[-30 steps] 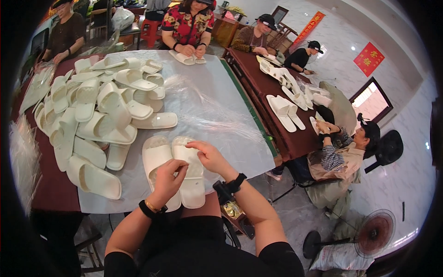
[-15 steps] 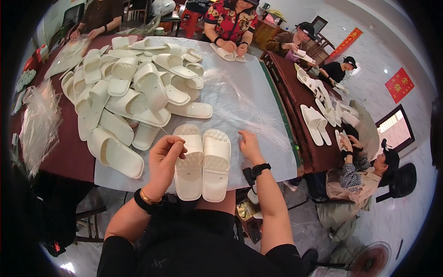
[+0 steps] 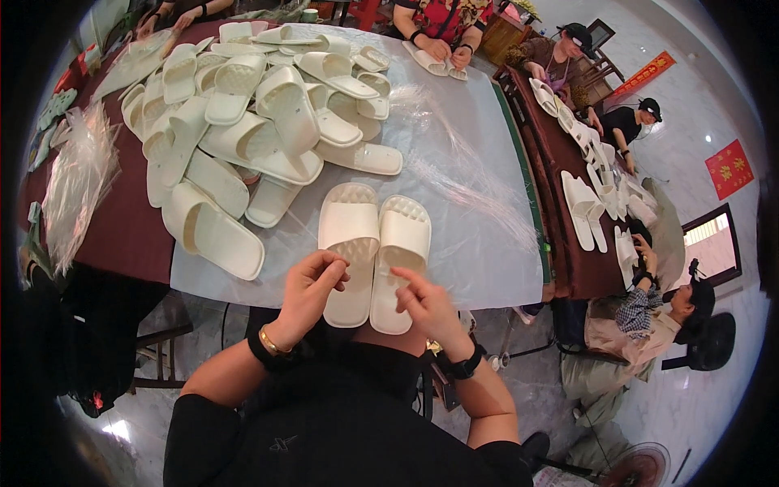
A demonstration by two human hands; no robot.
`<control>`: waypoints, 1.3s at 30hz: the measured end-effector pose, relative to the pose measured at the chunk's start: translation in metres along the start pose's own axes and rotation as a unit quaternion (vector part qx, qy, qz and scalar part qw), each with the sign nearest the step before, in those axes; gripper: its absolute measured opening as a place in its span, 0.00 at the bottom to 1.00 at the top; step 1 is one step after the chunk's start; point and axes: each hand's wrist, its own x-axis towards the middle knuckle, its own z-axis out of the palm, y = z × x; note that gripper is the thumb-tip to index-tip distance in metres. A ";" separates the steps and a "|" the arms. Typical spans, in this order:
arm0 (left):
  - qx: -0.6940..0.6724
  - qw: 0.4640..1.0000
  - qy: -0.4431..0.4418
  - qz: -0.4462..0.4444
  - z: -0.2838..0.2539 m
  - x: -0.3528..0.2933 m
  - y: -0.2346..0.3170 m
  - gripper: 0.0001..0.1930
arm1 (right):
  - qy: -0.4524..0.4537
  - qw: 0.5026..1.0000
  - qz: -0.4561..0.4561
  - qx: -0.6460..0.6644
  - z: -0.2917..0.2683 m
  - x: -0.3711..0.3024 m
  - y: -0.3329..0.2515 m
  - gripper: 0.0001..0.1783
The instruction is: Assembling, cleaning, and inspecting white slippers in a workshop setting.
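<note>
**A:** So what are the hands actually doing?

**B:** Left hand point(image 3: 312, 280) has its fingers curled in a pinch at the heel of the left slipper point(image 3: 349, 247). Can't tell if it really grips the edge or just rests on it. Right hand point(image 3: 426, 304) is loosely curled, forefinger pointing at the heel end of the right slipper point(image 3: 400, 260), touching or nearly so.

**A:** And the pair?

**B:** Two cream slides side by side, touching, soles down, heels sticking over the near edge of the counter point(image 3: 130, 235), on a clear plastic sheet point(image 3: 479, 243). Up and to the left there's a big pile of slippers point(image 3: 251, 114), and clear bags point(image 3: 73, 174) at far left. Other people sit at a second table point(image 3: 568, 268) on the right.
</note>
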 end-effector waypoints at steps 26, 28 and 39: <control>0.037 0.995 -0.042 -0.080 -0.008 -0.017 0.020 0.11 | -0.258 0.944 0.159 0.129 0.021 -0.029 -0.023 0.09; 0.047 0.993 -0.051 -0.094 -0.012 -0.018 0.027 0.11 | -0.067 0.995 -0.045 0.052 0.017 -0.034 -0.032 0.08; 0.256 0.895 -0.232 -0.282 -0.020 -0.013 0.014 0.13 | -0.001 0.953 -0.222 -0.207 0.028 -0.053 -0.037 0.06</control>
